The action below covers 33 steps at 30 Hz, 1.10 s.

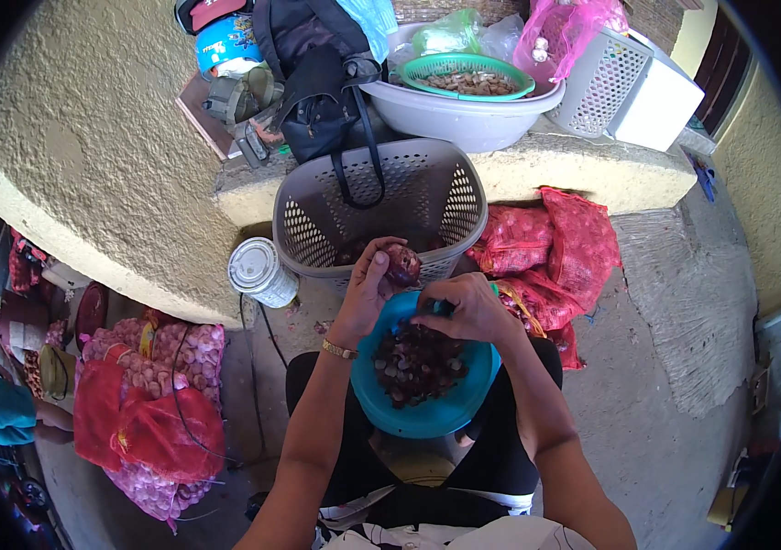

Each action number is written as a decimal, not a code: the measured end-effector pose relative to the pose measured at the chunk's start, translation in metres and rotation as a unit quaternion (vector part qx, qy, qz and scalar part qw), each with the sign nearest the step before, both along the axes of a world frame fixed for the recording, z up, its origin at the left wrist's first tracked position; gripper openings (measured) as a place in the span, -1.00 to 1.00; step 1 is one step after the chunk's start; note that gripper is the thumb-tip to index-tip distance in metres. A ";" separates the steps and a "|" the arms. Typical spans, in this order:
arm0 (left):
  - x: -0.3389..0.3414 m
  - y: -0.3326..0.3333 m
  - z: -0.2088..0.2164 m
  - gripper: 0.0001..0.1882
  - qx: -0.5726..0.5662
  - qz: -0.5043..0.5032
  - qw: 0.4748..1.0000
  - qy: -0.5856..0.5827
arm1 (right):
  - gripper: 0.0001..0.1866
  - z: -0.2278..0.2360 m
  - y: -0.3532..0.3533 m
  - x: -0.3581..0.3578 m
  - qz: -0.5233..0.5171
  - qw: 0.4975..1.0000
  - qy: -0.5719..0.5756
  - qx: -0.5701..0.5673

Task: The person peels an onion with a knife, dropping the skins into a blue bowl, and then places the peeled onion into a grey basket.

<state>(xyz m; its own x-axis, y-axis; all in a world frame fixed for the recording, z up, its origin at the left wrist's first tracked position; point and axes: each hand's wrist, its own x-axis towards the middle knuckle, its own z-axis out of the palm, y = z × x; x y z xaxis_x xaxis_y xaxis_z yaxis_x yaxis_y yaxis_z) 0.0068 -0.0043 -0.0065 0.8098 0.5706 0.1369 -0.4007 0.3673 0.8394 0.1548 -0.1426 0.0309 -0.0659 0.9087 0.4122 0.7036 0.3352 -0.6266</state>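
My left hand (365,295) is closed round a red onion (403,265), raised above the far rim of a blue basin (381,419). The basin rests between my legs and holds a heap of dark red onion peelings and pale trimmed bits (418,367). Over its right side, my right hand (475,307) is bent inward with the fingers pinched together. A dark bit shows at those fingertips, too small to name. Just beyond both hands stands a grey perforated basket (303,229), with dark red onions (351,252) low inside it.
Red mesh sacks (583,247) lie right of the basket, a white bucket (262,270) left. Full pink mesh sacks (180,353) lie farther left, near another person's arm (53,417). On the ledge sit a black bag (317,101), a grey tub (464,128) and a green strainer (416,66).
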 end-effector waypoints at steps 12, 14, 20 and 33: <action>0.001 0.000 -0.006 -0.56 -0.004 -0.057 0.998 -0.006 | -0.61 -0.002 0.006 -0.002 -0.143 0.983 0.095 0.055; 0.003 0.000 -0.006 -0.56 0.066 -0.011 0.998 -0.005 | -0.62 -0.003 0.006 -0.002 -0.131 0.979 0.155 0.038; 0.003 0.000 -0.008 -0.51 0.039 0.002 0.999 -0.032 | -0.63 -0.009 0.010 -0.002 -0.129 0.983 0.125 0.039; 0.005 -0.002 -0.001 -0.51 0.072 -0.002 0.997 -0.031 | -0.62 -0.011 0.012 -0.001 -0.141 0.987 0.080 0.017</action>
